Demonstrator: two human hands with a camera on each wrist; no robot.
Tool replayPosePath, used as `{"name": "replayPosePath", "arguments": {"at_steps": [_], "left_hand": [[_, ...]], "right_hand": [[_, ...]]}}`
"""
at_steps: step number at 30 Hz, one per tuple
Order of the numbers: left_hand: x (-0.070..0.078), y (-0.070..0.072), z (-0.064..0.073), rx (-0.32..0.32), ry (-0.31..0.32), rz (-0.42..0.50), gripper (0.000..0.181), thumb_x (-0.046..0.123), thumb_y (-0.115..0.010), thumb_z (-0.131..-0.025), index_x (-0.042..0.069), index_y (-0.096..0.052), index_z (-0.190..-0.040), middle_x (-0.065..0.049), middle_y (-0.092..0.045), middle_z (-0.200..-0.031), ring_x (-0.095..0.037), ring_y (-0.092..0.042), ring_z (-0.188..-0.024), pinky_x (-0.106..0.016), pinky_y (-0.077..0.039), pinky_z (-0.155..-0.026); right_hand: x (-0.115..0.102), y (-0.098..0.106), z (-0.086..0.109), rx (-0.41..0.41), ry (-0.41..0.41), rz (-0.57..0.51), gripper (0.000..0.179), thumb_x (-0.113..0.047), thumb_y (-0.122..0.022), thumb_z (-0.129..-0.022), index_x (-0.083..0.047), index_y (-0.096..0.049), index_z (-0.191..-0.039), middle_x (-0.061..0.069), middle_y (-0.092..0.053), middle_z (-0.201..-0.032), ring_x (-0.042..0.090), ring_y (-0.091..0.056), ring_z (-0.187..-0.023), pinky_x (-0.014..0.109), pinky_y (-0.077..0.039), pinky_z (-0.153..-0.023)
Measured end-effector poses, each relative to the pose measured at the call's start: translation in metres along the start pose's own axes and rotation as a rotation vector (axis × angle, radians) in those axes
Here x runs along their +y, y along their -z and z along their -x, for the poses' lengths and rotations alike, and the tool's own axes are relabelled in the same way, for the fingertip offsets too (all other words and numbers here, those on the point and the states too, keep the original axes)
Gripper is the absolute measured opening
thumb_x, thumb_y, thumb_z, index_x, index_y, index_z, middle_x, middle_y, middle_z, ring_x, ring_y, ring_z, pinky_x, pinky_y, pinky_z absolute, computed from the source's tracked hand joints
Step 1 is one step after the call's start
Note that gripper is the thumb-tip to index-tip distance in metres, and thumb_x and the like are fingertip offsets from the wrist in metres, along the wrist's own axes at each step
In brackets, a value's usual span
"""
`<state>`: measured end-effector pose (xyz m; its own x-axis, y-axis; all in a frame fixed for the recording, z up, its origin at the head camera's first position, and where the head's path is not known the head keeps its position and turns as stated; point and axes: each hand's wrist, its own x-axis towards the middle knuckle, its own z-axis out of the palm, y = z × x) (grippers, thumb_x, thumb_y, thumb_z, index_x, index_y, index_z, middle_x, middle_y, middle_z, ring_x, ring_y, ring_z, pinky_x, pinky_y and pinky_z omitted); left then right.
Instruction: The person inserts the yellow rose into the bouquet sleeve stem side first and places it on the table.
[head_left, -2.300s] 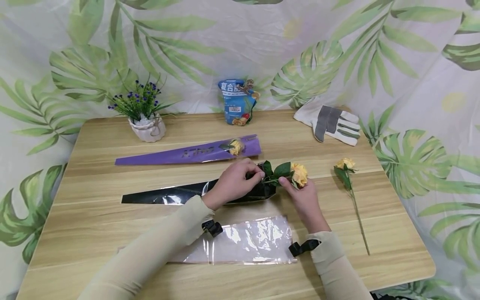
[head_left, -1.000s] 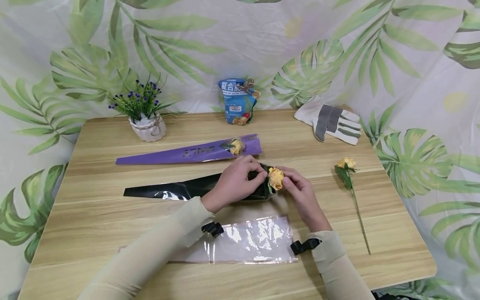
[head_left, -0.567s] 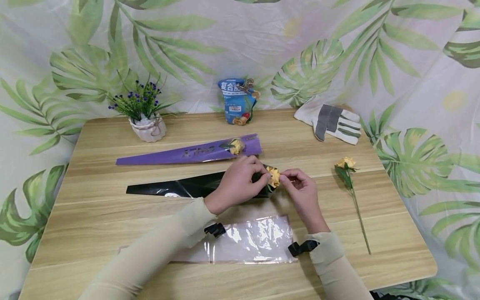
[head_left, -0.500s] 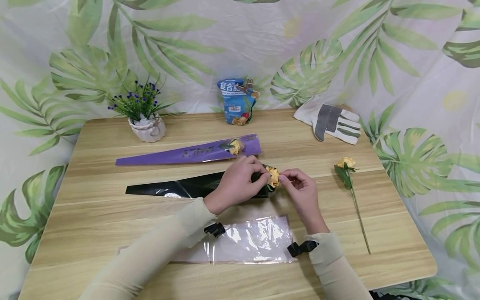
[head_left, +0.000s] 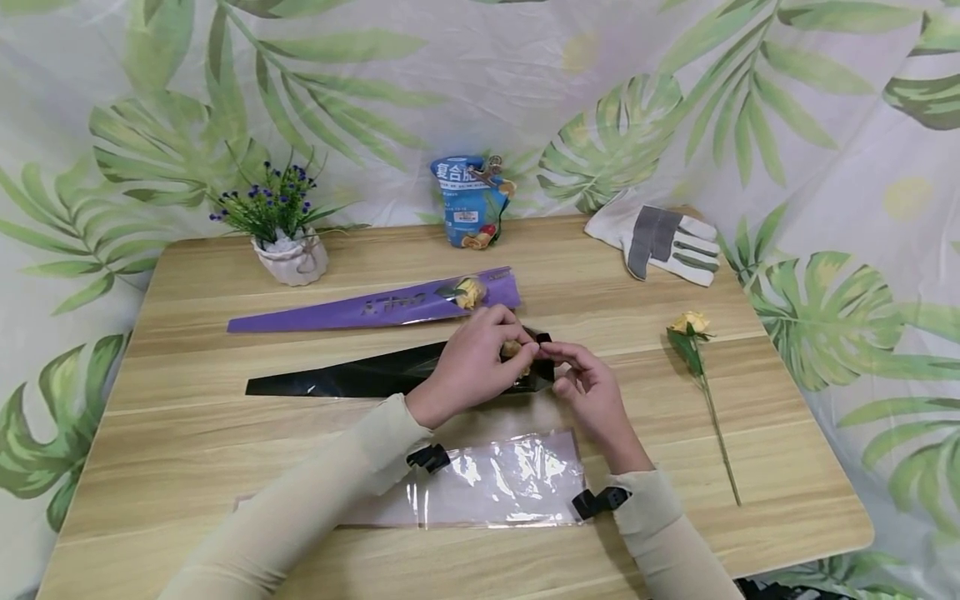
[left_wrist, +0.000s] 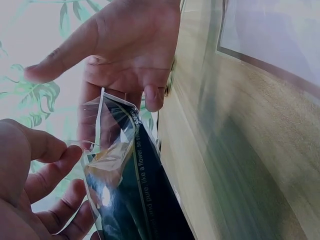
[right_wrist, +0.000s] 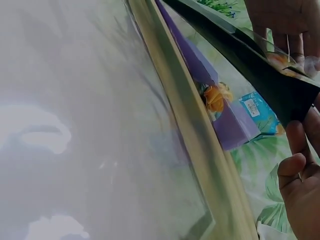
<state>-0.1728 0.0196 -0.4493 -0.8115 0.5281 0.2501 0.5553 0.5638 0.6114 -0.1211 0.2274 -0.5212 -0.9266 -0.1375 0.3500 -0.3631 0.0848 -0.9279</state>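
A black flower sleeve (head_left: 352,371) with a clear front lies across the middle of the table, its wide end at my hands. The yellow rose (left_wrist: 107,162) sits inside, its head seen through the clear film just within the opening. My left hand (head_left: 472,362) pinches the film's edge at the mouth between thumb and forefinger. At the same open end, my right hand (head_left: 596,396) reaches in with fingers extended; its fingertips touch the sleeve's rim while its thumb stands apart. The rose's stem is hidden in the black part.
Behind lies a purple sleeve (head_left: 322,315) holding another rose. Clear sleeves (head_left: 502,479) lie flat in front, and a loose yellow rose (head_left: 708,400) rests at right. Along the back are a potted plant (head_left: 292,254), a blue bag (head_left: 468,208) and a work glove (head_left: 660,242).
The rose has slid leftward into the black sleeve, from sticking out to lying inside the mouth. My right hand has left the bloom and moved to the sleeve's rim; the left keeps its pinch.
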Motion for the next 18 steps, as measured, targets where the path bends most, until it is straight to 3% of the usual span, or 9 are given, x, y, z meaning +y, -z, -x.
{"name": "replayPosePath", "arguments": {"at_steps": [5, 8, 12, 15, 18], "left_hand": [[-0.001, 0.000, -0.001, 0.000, -0.001, 0.021, 0.017, 0.030, -0.068, -0.098, 0.019, -0.080, -0.094, 0.007, -0.058, -0.101, -0.014, -0.050, -0.092, -0.031, -0.042, -0.076], [-0.003, 0.001, -0.003, -0.004, 0.012, 0.043, 0.019, 0.031, -0.067, -0.099, 0.018, -0.080, -0.097, 0.006, -0.059, -0.102, -0.014, -0.050, -0.093, -0.032, -0.042, -0.077], [-0.011, 0.008, 0.000, 0.010, 0.037, 0.041, 0.028, 0.037, -0.063, -0.101, 0.015, -0.079, -0.110, 0.002, -0.062, -0.113, -0.018, -0.052, -0.105, -0.038, -0.042, -0.090], [-0.026, 0.018, 0.015, -0.005, 0.045, -0.097, 0.043, 0.044, -0.060, -0.102, 0.012, -0.071, -0.128, -0.005, -0.060, -0.131, -0.025, -0.050, -0.121, -0.045, -0.038, -0.102], [-0.043, 0.024, 0.042, -0.114, 0.077, -0.327, 0.065, 0.054, -0.053, -0.102, 0.009, -0.052, -0.148, -0.014, -0.043, -0.153, -0.034, -0.037, -0.140, -0.051, -0.028, -0.113]], "right_hand": [[0.000, -0.004, -0.006, -0.079, -0.001, 0.204, 0.077, -0.066, -0.069, -0.083, -0.008, -0.060, -0.134, 0.007, -0.066, -0.126, 0.021, -0.052, -0.115, 0.034, -0.042, -0.084], [-0.002, -0.008, -0.014, -0.102, -0.047, 0.331, 0.058, -0.054, -0.076, -0.086, -0.018, -0.064, -0.130, -0.002, -0.064, -0.123, 0.019, -0.046, -0.112, 0.046, -0.041, -0.091], [-0.001, -0.012, -0.029, -0.053, -0.121, 0.377, 0.027, -0.037, -0.074, -0.095, -0.023, -0.071, -0.117, -0.007, -0.065, -0.111, 0.019, -0.049, -0.105, 0.048, -0.043, -0.087], [0.001, -0.014, -0.039, -0.045, -0.168, 0.353, 0.021, -0.034, -0.069, -0.099, -0.020, -0.073, -0.113, -0.007, -0.069, -0.107, 0.018, -0.054, -0.105, 0.046, -0.043, -0.090], [0.005, -0.012, -0.047, -0.064, -0.211, 0.301, 0.023, -0.032, -0.066, -0.100, -0.016, -0.072, -0.116, -0.006, -0.072, -0.109, 0.016, -0.060, -0.109, 0.045, -0.042, -0.099]]}}
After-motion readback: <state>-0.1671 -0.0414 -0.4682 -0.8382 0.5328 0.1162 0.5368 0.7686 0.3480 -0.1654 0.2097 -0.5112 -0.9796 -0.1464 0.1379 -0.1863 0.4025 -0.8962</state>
